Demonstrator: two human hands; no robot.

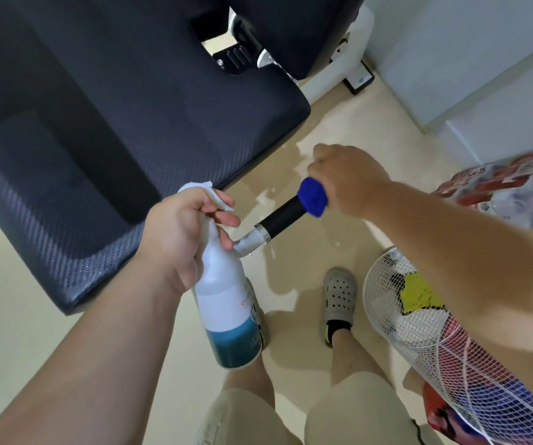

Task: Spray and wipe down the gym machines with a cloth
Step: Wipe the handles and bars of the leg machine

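A: Room to move?
B: Tight. Dark seat pad [104,130] fills 10 o'clock, its front edge just beside the left hand [178,232]. White fan guard [419,332] crowds 4 o'clock under the right forearm. Bare beige floor [339,130] is open toward 1 o'clock, w/ wet patches.
A: Hands?
B: Left hand grips the spray bottle [226,309] by the neck, index finger out front. Right hand [345,178] is clenched on the blue cloth [313,195], wrapped round the black handle grip [282,216] at center.
A: Bottle?
B: White, blue liquid approx. a third up.
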